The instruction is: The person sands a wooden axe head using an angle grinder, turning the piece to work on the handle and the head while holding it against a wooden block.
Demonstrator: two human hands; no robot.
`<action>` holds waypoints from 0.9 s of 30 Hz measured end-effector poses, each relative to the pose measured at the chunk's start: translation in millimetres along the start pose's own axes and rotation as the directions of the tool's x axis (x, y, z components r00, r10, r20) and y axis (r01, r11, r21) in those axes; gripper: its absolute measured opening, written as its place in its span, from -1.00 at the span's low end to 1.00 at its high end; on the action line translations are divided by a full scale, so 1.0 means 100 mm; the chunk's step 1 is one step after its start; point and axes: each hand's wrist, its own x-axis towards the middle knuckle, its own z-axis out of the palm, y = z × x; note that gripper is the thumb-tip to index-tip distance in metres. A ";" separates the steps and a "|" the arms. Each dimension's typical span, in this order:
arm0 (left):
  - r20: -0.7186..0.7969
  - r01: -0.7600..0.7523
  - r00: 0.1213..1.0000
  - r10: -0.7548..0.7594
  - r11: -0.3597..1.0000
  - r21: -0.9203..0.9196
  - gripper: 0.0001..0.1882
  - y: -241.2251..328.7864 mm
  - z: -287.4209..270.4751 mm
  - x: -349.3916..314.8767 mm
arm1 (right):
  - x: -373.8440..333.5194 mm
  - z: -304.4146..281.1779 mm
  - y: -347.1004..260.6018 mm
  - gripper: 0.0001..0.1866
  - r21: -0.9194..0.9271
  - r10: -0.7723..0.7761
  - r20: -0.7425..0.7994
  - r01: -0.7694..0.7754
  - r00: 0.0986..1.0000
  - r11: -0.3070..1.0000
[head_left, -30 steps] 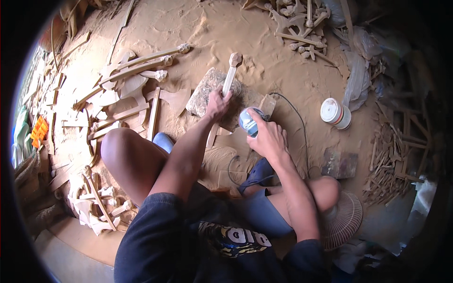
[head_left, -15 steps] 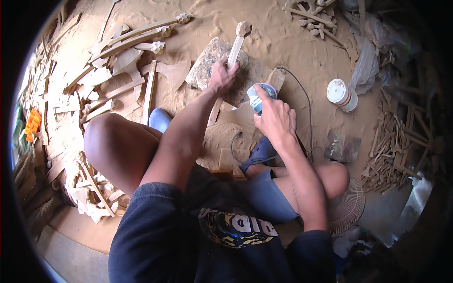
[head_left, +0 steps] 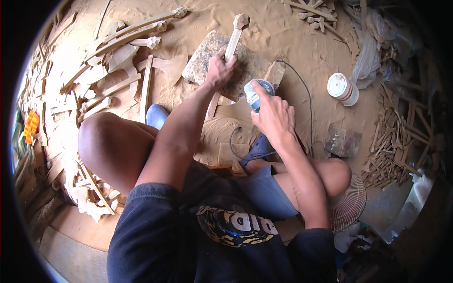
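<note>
In my left hand (head_left: 221,70) is a carved wooden stick (head_left: 233,45) with a faceted knob at its far end. The fingers are closed round its shaft, over a rough stone block (head_left: 203,54), and the knob points away from me. My right hand (head_left: 277,115) grips a teal handheld power tool (head_left: 253,96) with a rounded head, its index finger lying along the top. The tool is just right of and nearer than the left hand, apart from the stick. Its working face is hidden. A dark cord (head_left: 309,106) runs over the sand nearby.
Carved wooden pieces (head_left: 127,40) lie scattered on the left, with more sticks (head_left: 316,16) at the far right. A white lidded tub (head_left: 340,88) stands on the right, near a heap of small wood pieces (head_left: 389,146). A round wire guard (head_left: 351,203) lies beside my right knee.
The whole view has shifted slightly. Both hands keep their grips, and the stick and power tool stay in nearly the same places relative to each other.
</note>
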 end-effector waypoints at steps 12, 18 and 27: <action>-0.039 0.027 0.999 -0.026 0.999 0.026 -0.55 0.07 0.01 -0.02 | 0.03 -0.01 -0.01 -0.14 -0.022 -0.026 0.007 0.026 1.000 0.999; -0.051 0.011 0.999 -0.006 0.996 0.089 -0.61 0.11 0.02 -0.01 | 0.08 -0.09 0.07 -0.11 -0.043 0.032 -0.037 -0.033 0.999 0.999; -0.030 0.180 0.970 -0.241 0.796 -0.579 -0.87 0.08 0.00 0.12 | -0.05 -0.35 0.31 -0.13 0.155 0.163 -0.164 -0.138 0.973 0.978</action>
